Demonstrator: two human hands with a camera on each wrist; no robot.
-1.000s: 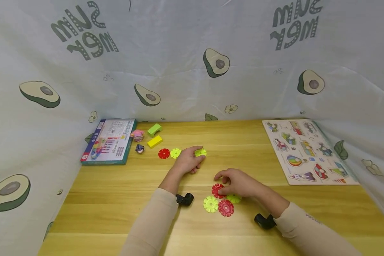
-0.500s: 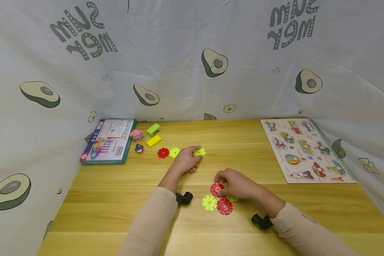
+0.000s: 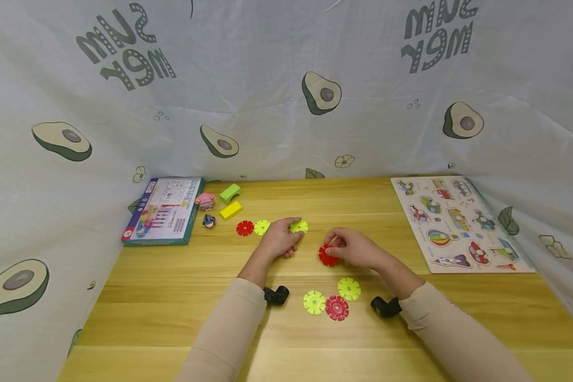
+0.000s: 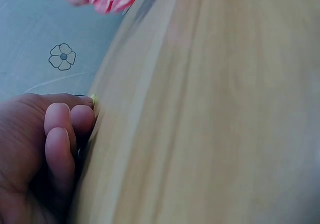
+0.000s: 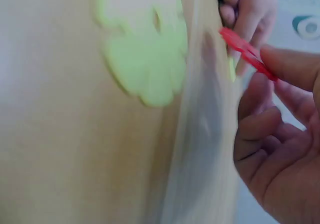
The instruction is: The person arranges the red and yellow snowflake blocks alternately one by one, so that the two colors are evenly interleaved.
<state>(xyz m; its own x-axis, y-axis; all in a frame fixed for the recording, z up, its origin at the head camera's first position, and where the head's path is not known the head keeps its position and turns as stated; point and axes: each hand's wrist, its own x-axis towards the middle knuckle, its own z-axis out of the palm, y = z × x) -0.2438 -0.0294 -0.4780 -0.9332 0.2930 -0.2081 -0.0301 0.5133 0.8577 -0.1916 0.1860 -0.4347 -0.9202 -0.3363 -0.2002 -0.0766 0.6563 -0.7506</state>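
Observation:
My right hand (image 3: 360, 250) pinches a red notched building disc (image 3: 328, 255) between thumb and fingertips, above the table; the right wrist view shows this red disc (image 5: 247, 54) edge-on. To its left, my left hand (image 3: 279, 239) holds a yellow-green notched disc (image 3: 299, 227) at its edges with thumb and index finger, on the table. Left of that hand lie another yellow-green disc (image 3: 261, 227) and a red disc (image 3: 245, 228), side by side. Nearer the front are two yellow-green discs, one left (image 3: 314, 303) and one right (image 3: 349, 288), with a pinkish-red disc (image 3: 337, 307) between them.
At the back left lies a flat box (image 3: 164, 212), beside a pink figurine (image 3: 205, 201), a small dark figurine (image 3: 209, 220), a green arch block (image 3: 231, 193) and a yellow block (image 3: 231, 210). A picture puzzle board (image 3: 460, 228) lies on the right. A patterned curtain (image 3: 267, 63) hangs behind.
My right hand has picked up the red disc from the front group and carried it away from me, towards the left hand. The left hand stays in place on its disc.

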